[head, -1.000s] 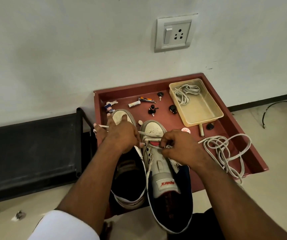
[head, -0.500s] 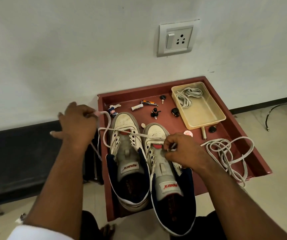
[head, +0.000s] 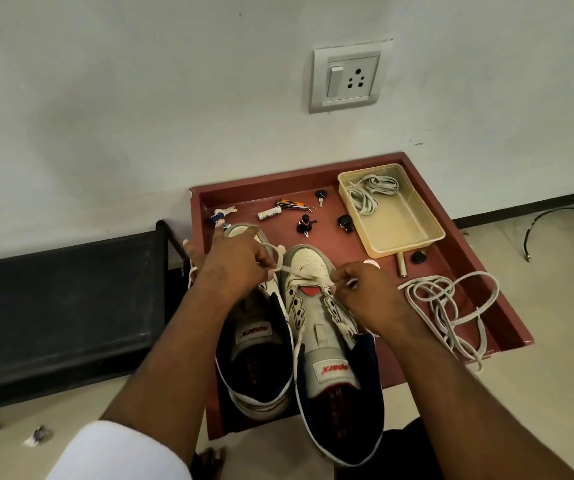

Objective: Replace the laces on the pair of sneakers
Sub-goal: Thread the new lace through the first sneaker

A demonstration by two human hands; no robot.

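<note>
Since half a second ago your left hand (head: pixel 235 268) has come back from the left side to the toe of the left sneaker (head: pixel 254 327), fingers pinching the white lace (head: pixel 287 268). Your right hand (head: pixel 365 292) pinches the same lace at the lowest eyelets of the right sneaker (head: pixel 327 337). Lace spans the right toe cap between both hands. Both sneakers sit in the red tray (head: pixel 451 251). Loose lace pile (head: pixel 448 306) lies right; another lace coil (head: pixel 370 194) in the beige container (head: pixel 403 233).
</note>
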